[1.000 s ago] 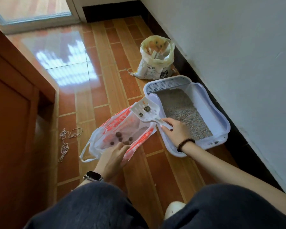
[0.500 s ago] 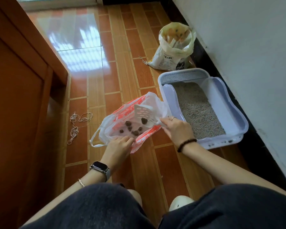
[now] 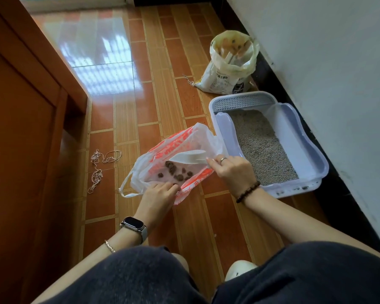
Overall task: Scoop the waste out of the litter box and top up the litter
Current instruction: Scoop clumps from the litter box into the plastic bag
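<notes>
A pale blue litter box [image 3: 303, 137] with grey litter [image 3: 259, 143] stands on the floor by the wall. Left of it lies a white and orange plastic bag [image 3: 176, 145] with several dark waste clumps [image 3: 178, 172] inside. My right hand [image 3: 233, 170] grips the handle of a white scoop [image 3: 189, 157], which is tipped on its side inside the bag's mouth. My left hand [image 3: 160, 194] pinches the near edge of the bag and holds it open. An open litter sack [image 3: 228, 64] stands beyond the box.
A wooden cabinet [image 3: 26, 128] fills the left side. A tangle of string [image 3: 99, 170] lies on the tiled floor beside it. The white wall [image 3: 338, 84] with a dark skirting runs along the right. My knees are at the bottom of the view.
The scoop moved from above the box's edge into the bag and tipped over; its clumps dropped among those in the bag. My left hand kept holding the bag's edge.
</notes>
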A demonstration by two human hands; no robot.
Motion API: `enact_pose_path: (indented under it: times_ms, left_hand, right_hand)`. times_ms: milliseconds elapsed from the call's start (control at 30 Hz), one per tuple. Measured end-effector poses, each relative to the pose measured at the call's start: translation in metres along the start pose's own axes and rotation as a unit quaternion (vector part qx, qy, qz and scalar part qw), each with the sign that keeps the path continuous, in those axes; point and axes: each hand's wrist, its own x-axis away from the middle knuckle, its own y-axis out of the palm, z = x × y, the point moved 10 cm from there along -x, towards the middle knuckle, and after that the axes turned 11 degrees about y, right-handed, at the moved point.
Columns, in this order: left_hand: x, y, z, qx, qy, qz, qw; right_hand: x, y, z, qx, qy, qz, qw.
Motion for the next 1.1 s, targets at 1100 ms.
enact_pose_path:
  times_ms: [1100]
  left_hand:
    - [-0.164,0.018,0.08,0.017,0.212,-0.046,0.976]
  right_hand:
    - [0.113,0.031,0.27,-0.083,0.541,-0.41,0.729]
